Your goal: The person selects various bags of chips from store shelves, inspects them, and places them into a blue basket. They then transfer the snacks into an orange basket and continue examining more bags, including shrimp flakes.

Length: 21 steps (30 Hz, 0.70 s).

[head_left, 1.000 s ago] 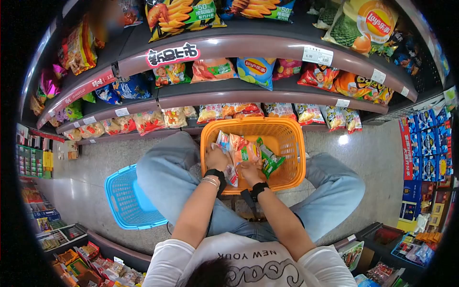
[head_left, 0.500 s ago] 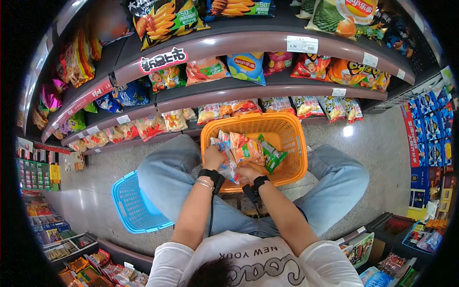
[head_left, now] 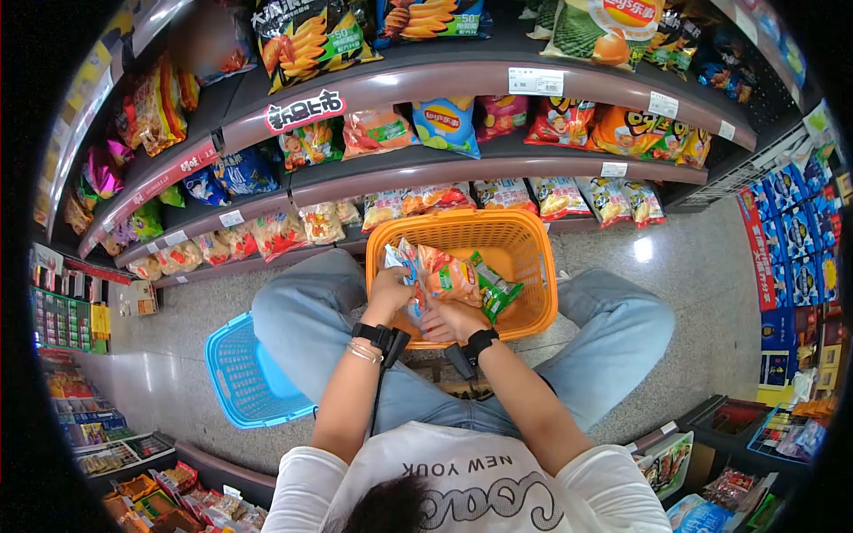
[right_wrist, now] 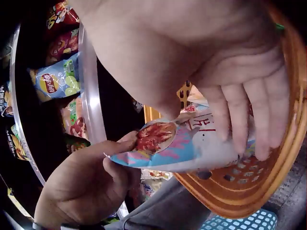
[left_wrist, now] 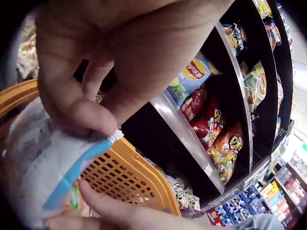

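Observation:
In the head view, an orange basket (head_left: 551, 275) between the person's knees holds a blue-and-white snack bag (head_left: 400, 256), a pink-orange bag (head_left: 451, 274) and a green bag (head_left: 499, 291). The left hand (head_left: 388, 293) pinches one end of the blue-and-white bag; the left wrist view shows its thumb and fingers (left_wrist: 96, 117) at the bag's corner. The right hand (head_left: 451, 322) touches the same bag. From the right wrist, its fairly straight fingers (right_wrist: 259, 105) lie over the bag's white face (right_wrist: 211, 146), which bears a red food picture.
A light-blue basket (head_left: 253, 373) stands on the floor beside one knee. Shelves of snack bags (head_left: 444, 124) rise beyond the orange basket. Blue packages (head_left: 795, 226) are stacked at the right, and low racks of goods (head_left: 169, 497) stand behind the person.
The right hand has shifted toward the left hand, its fingers now spread over the blue-and-white bag. The left hand keeps its hold. The shelves' place in the head view has shifted slightly.

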Available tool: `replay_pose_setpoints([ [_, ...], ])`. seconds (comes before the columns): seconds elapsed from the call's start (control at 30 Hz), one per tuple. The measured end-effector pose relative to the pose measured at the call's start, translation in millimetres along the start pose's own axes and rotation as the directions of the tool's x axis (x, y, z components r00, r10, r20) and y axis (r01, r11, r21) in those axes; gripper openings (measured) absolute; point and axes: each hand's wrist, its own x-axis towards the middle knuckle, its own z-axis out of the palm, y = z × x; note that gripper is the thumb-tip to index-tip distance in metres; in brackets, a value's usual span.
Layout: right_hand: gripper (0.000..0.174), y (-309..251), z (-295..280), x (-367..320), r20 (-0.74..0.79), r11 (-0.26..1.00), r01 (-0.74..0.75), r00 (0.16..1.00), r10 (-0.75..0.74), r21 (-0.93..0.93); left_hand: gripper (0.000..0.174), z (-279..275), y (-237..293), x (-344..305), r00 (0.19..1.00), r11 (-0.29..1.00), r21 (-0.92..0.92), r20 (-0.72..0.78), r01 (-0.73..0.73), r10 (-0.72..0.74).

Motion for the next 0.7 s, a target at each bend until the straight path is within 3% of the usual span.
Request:
replay_pose_setpoints([
  [0.1,0.080,-0.3,0.0,-5.5,-0.049,0.997,-0.009,0.999,0.012,0.075,0.039,5.4,0.8,-7.8,0.999,0.996,-0.082,-0.029,-0.040,0.038],
  [0.23,0.087,5.6,-7.0,-5.5,-0.010,0.994,0.006,1.000,-0.005,0.106,0.038,1.7,16.5,-13.1,0.991,0.953,-0.287,-0.108,-0.103,0.075],
  [0.27,0.089,7.6,-9.1,-5.3,0.027,0.990,0.014,0.999,-0.018,0.140,0.040,-2.3,22.4,-15.0,0.994,0.905,-0.413,-0.076,-0.101,0.076],
  [0.4,0.098,-7.2,-8.8,-11.0,0.125,0.945,-0.005,0.991,-0.038,0.327,0.044,-8.1,54.3,-35.6,0.971,0.753,-0.614,-0.143,-0.238,0.191],
  [0.5,0.098,-27.5,-8.5,-23.7,0.148,0.848,0.014,0.983,-0.108,0.529,0.044,7.0,51.6,-36.7,0.910,0.623,-0.664,-0.269,-0.413,0.315],
  [0.53,0.093,-37.2,-7.4,-35.0,0.162,0.821,0.054,0.971,-0.176,0.569,0.043,11.6,54.6,-44.4,0.908,0.609,-0.678,-0.255,-0.412,0.331],
  [0.63,0.084,-64.1,0.1,-63.6,-0.056,0.589,0.387,0.864,-0.500,0.710,0.044,24.8,49.3,-54.8,0.896,0.560,-0.724,-0.185,-0.403,0.405],
  [0.67,0.069,-67.2,-12.5,-58.8,0.030,0.499,0.352,0.794,-0.607,0.792,0.044,28.9,43.3,-53.6,0.895,0.610,-0.688,-0.132,-0.393,0.427],
  [0.7,0.064,-77.1,-7.2,-73.7,-0.127,0.443,0.508,0.750,-0.649,0.739,0.043,32.5,39.1,-53.7,0.884,0.606,-0.690,-0.109,-0.396,0.454],
])
